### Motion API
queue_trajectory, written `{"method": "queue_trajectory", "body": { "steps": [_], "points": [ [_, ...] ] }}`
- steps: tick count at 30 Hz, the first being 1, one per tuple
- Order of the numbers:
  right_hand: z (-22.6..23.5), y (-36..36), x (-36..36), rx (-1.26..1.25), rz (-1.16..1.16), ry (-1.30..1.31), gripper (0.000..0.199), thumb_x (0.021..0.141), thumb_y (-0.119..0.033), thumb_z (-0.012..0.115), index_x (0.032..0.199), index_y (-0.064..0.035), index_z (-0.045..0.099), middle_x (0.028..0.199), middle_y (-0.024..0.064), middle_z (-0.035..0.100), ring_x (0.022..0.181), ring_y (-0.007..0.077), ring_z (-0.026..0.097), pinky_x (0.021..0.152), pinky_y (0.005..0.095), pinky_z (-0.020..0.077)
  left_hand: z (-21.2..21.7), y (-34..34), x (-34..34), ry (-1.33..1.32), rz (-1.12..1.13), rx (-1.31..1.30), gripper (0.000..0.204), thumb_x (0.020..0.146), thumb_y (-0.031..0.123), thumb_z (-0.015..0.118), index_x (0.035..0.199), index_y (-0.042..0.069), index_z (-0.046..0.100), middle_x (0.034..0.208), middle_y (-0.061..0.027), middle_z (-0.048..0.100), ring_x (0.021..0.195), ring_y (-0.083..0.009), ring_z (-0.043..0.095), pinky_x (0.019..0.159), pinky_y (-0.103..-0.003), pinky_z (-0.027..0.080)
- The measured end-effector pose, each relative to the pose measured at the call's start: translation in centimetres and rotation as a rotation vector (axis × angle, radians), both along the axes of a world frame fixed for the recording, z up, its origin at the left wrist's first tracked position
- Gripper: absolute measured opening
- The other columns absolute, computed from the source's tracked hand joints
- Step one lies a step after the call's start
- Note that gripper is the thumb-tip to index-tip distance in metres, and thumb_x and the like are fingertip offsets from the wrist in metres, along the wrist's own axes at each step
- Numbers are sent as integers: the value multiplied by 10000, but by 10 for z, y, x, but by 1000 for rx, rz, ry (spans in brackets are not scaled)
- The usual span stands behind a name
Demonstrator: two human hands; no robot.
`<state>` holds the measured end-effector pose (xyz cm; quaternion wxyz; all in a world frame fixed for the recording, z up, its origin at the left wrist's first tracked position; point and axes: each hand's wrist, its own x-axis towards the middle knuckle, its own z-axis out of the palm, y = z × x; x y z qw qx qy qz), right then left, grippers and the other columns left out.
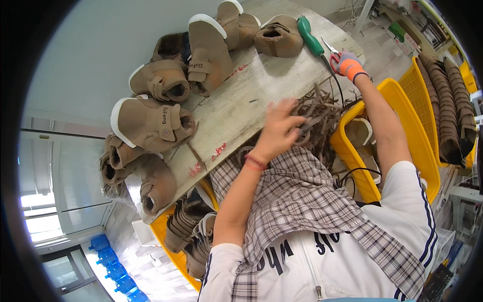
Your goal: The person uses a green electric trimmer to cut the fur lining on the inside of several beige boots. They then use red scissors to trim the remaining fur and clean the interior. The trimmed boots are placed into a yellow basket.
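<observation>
At the right end of the table my right hand [350, 66], in an orange and grey glove, is closed on the red handles of a pair of scissors [329, 46]. The blades point away from me. Beside them lies a green handheld power tool [310, 35] with a black cord. My left hand [278, 132], bare and blurred by motion, hovers over the near table edge with fingers apart and nothing visible in them. Close by it is a heap of brown trimmed strips [319, 113]. Brown fur-lined boots with white soles, such as one boot [151, 121], crowd the left and far side.
The pale wooden table [251, 75] has red marks. Yellow baskets flank me: one basket [344, 133] by my right arm holds pale pieces, another basket [178, 259] at lower left holds boots. Stacked brown parts [445, 100] fill a crate at far right. Blue containers [113, 267] stand on the floor.
</observation>
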<state>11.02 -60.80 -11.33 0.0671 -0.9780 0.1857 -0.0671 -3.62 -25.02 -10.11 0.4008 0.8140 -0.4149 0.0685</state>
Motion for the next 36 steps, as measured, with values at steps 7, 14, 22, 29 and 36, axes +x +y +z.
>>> {"method": "queue_trajectory", "body": {
  "steps": [7,14,22,29,36],
  "points": [
    [3,-35,-23,74,52,61,249,758,-243,583,819,-6,627,767,237,614,748,418,593,653,434,476,-55,146,-37,-10,1118,329,576,805,242,610,1264,-46,417,1313,-265,403,1266,-413,305,1057,-490,211],
    [6,-55,-48,157,50,-397,383,833,-350,568,1057,-40,595,968,193,642,898,328,615,771,358,477,-31,81,-47,7,158,15,466,807,171,606,1235,32,485,1335,-208,393,1274,-375,324,1069,-474,209],
    [52,105,-86,751,256,-554,217,883,-171,584,1042,-25,569,801,33,579,657,102,511,587,243,417,32,294,-128,-539,1636,290,439,799,9,436,1236,24,466,1406,-214,305,1324,-400,234,1074,-534,133],
    [26,274,-138,822,736,-143,215,868,-26,537,1076,-25,481,772,9,461,679,73,480,639,241,495,66,382,-112,56,821,652,522,693,-80,472,1135,163,605,1263,-128,503,1192,-299,446,998,-395,345],
    [22,309,-175,720,900,-149,465,708,-137,760,1072,-19,496,721,43,507,597,118,472,567,258,437,95,395,-168,264,842,-149,311,797,30,491,1078,43,622,1181,-113,571,1110,-253,522,936,-366,422]
  ]
}}
